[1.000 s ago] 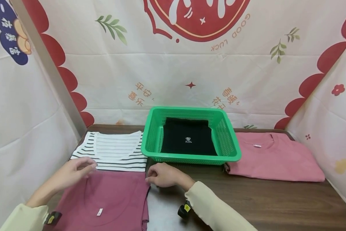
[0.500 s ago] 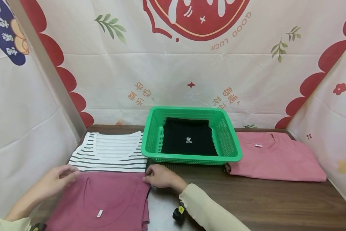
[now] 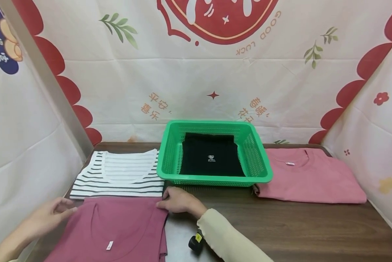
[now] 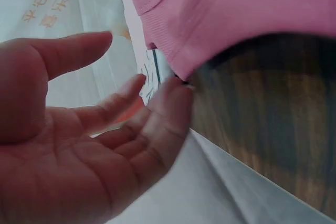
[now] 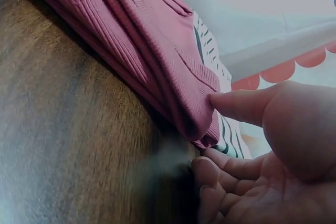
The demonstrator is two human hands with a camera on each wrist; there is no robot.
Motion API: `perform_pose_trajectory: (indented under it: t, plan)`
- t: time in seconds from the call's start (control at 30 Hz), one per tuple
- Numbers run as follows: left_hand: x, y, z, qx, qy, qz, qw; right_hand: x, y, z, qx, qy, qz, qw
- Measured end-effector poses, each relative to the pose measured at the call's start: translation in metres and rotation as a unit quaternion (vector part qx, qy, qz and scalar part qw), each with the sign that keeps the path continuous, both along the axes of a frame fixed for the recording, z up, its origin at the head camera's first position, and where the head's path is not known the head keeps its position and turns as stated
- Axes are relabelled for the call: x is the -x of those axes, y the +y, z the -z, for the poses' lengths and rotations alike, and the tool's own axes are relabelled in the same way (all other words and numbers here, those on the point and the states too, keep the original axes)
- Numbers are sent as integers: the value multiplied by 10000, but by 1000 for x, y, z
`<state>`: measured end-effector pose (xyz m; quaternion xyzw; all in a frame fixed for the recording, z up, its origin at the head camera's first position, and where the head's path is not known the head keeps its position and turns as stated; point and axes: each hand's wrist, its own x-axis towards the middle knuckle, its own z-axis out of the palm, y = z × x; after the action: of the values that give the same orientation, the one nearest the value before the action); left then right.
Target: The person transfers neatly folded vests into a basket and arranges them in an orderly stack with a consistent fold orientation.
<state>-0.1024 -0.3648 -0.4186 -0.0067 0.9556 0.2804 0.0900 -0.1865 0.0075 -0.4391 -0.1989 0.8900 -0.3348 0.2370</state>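
Observation:
A folded maroon shirt (image 3: 127, 225) with a white neck label lies at the front left of the table. At its far right corner my right hand (image 3: 179, 200) pinches the cloth. In the right wrist view, the thumb (image 5: 241, 106) sits on the upper face of the maroon fold and the fingertips (image 5: 206, 171) are at its lower edge. My left hand (image 3: 48, 218) hovers beside the far left corner, thumb and fingers apart. The left wrist view shows nothing between that hand's thumb (image 4: 79, 51) and fingers. Just behind lies a folded white striped shirt (image 3: 117, 189).
A green plastic basket (image 3: 215, 179) at the back middle holds a folded black garment (image 3: 212, 160). To its right lies a folded pink shirt (image 3: 314, 182). Printed cloth (image 3: 189, 72) hangs along the back and both sides. Wooden table (image 3: 281, 233) shows at the front right.
My left hand has moved left and down, from over the striped shirt to beside the maroon shirt's corner. My right hand has shifted slightly left onto the maroon shirt's corner.

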Motion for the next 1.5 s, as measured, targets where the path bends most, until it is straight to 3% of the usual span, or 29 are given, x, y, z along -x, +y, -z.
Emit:
perform_pose_trajectory:
  t: [0.07, 0.2, 0.57, 0.9, 1.2, 1.5]
  plan:
    - [-1, -1, 1, 9, -346, -8, 9994, -1, -1, -1, -4, -48, -4, 10000]
    - [-4, -1, 7, -22, -615, -19, 9981, -2, -2, -1, -17, -85, -38, 10000]
    - [-3, -1, 17, 140, -688, -278, 9971, -3, -5, 1, -97, -40, -66, 9999]
    - [-5, -3, 27, -88, -631, -476, 9968, -4, -5, 1, -109, -93, -264, 9996]
    - [-7, -3, 29, -436, -1076, -658, 9911, -8, -4, 1, 180, -359, -441, 9982]
    - [-12, -5, 30, -856, -1246, -305, 9880, -16, -10, 3, 462, -489, -215, 9975]
